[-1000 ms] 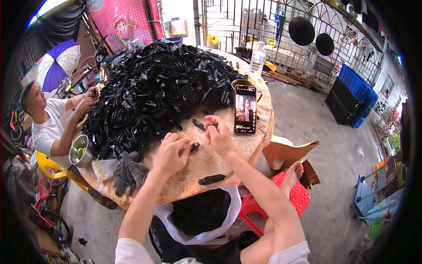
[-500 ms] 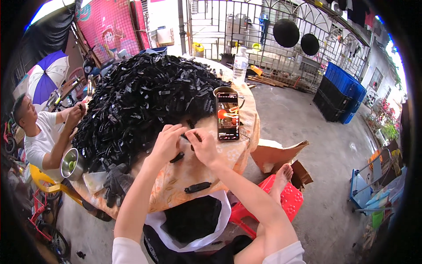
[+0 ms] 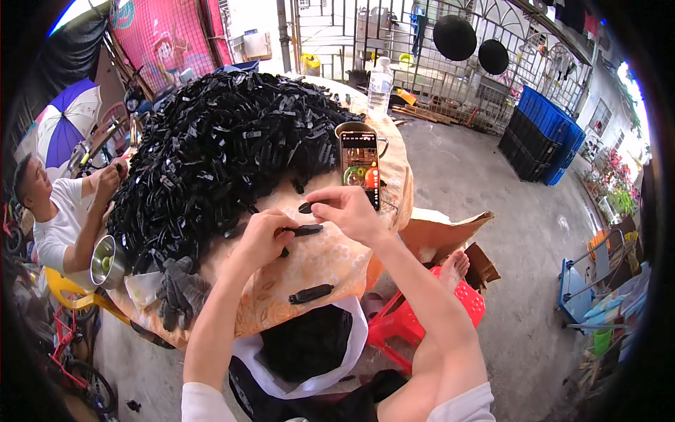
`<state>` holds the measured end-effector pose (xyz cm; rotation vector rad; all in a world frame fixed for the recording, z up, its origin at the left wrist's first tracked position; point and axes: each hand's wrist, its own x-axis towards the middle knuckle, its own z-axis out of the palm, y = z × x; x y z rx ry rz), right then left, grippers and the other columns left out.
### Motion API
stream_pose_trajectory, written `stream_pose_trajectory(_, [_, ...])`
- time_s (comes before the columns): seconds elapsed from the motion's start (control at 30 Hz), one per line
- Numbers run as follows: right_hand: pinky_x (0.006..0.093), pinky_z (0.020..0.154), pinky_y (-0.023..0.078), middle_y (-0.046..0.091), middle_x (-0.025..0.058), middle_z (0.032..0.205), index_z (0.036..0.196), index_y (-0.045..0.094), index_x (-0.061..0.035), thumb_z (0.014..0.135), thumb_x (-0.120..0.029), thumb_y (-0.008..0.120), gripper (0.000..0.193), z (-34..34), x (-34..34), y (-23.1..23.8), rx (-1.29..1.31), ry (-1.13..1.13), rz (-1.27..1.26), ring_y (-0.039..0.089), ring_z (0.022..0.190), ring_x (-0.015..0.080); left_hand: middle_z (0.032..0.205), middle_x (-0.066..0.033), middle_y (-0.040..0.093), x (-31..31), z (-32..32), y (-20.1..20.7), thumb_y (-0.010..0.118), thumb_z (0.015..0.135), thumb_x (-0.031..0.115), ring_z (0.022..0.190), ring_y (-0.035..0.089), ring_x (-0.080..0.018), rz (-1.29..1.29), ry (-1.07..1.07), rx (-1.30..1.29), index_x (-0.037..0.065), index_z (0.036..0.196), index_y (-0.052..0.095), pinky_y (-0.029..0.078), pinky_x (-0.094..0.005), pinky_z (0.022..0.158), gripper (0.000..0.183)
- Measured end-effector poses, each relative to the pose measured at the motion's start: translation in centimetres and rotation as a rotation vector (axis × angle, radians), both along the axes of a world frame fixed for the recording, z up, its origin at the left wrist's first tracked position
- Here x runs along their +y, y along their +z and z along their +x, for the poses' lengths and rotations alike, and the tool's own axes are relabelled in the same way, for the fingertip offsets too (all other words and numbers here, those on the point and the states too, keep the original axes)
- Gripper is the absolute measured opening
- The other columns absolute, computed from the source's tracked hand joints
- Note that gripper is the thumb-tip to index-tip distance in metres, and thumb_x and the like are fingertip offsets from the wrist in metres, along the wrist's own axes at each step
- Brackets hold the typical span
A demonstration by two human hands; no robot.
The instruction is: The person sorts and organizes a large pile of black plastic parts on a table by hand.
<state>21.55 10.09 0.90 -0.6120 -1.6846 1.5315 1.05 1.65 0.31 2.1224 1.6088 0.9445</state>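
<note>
A large heap of small black plastic parts [image 3: 225, 141] covers much of the table with its orange patterned cloth [image 3: 344, 264]. At the heap's near edge my left hand [image 3: 261, 240] pinches a long, narrow black plastic part [image 3: 306, 230], which points to the right. My right hand [image 3: 351, 212], just right of it, holds a small dark piece [image 3: 306, 207] between thumb and fingers; its exact kind is unclear. Closer to me, another long black part [image 3: 311, 294] lies on the cloth by the table edge. The two hands are apart.
A phone [image 3: 360, 160] leans on a metal mug [image 3: 384, 146], near a water bottle [image 3: 380, 88]. Grey gloves [image 3: 181, 292] and a steel bowl [image 3: 107, 266] sit left, beside a co-worker [image 3: 62, 228]. Below the table edge is an open white sack [image 3: 357, 334]; a red stool [image 3: 390, 330] stands right.
My hands were close together over the cloth and are now farther apart. My right hand has moved right with the small piece, and the long part in my left hand now shows clearly.
</note>
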Motion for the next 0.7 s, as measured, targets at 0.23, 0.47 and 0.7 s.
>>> stream_pose_trajectory(0.23, [0.0226,0.072,0.054,0.073,0.0034,0.097,0.107,0.073,0.0005,0.089,-0.005,0.072,0.019,0.6,-0.6,-1.3,-0.017,-0.070,0.147,0.066,0.085,0.0078,0.088,-0.0141,0.069,-0.5,0.3,0.0,0.071,0.075,-0.005,0.078,0.068,-0.0290,0.135,-0.112,0.053,0.003,0.096,0.074,0.054,-0.0356,0.071,0.023])
stream_pose_trajectory(0.47, [0.0238,0.069,0.052,0.074,0.0046,0.092,0.106,0.074,-0.0031,0.086,-0.007,0.074,0.021,-0.1,-1.0,-3.4,-0.061,-0.040,0.226,0.064,0.077,0.0073,0.085,-0.0139,0.069,-0.7,1.0,0.3,0.073,0.073,-0.004,0.075,0.067,-0.0262,0.001,-0.017,-0.038,0.001,0.102,0.070,0.054,-0.0339,0.071,0.030])
stream_pose_trajectory(0.7, [0.0307,0.078,0.054,0.074,0.0113,0.098,0.105,0.073,-0.0013,0.082,-0.003,0.073,0.023,-0.2,-2.0,-3.0,-0.203,-0.057,0.563,0.069,0.088,0.0193,0.088,-0.0168,0.070,-1.1,1.3,0.9,0.074,0.073,-0.003,0.076,0.068,-0.0282,0.030,-0.007,-0.073,0.002,0.106,0.069,0.054,-0.0348,0.069,0.034])
